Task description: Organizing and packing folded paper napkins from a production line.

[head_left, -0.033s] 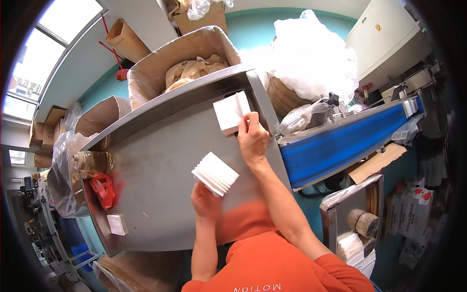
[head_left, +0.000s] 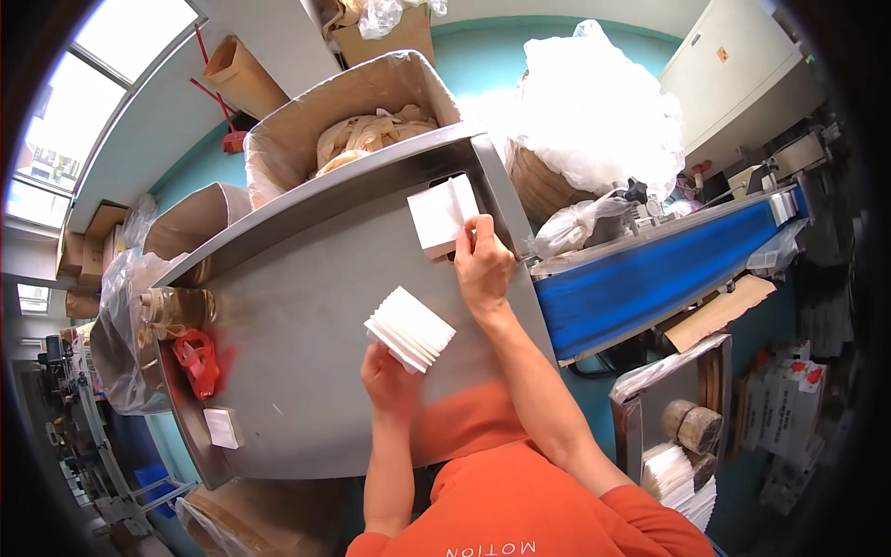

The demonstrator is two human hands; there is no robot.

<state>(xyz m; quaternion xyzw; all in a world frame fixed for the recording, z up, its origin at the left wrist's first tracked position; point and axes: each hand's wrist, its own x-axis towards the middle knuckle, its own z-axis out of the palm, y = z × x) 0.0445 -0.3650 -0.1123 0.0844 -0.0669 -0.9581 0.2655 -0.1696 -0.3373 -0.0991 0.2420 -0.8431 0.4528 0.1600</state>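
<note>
In a bright workroom, with windows (head_left: 74, 111) at upper left and a teal floor (head_left: 483, 70), a grey metal table (head_left: 316, 278) with raised rims. Above the middle of it, in the left hand (head_left: 390, 376), a fanned white stack (head_left: 410, 330), gripped at the near left end by partly curled fingers, mostly hidden beneath; layers spread apart along the lower edge. At the far right corner, a squarer white pile (head_left: 438, 221), resting partly over a dark slot (head_left: 452, 256). At the near right edge of the pile, the right hand (head_left: 484, 265), with thumb and fingertips bent close together; impossible to make out any sheet pinched between them.

Along the left end of the table, a jar (head_left: 181, 308), then a red bag (head_left: 197, 362), then a small white block (head_left: 223, 428) near the lower left corner. Just beyond the far rim, a carton (head_left: 278, 153) with tan material (head_left: 371, 139) inside. To the right of the table, a blue belt (head_left: 650, 278), with a big white plastic bag (head_left: 594, 102) behind. At lower right, a tray (head_left: 630, 436) with brownish rolls (head_left: 698, 429) and more white sheets (head_left: 670, 473).
</note>
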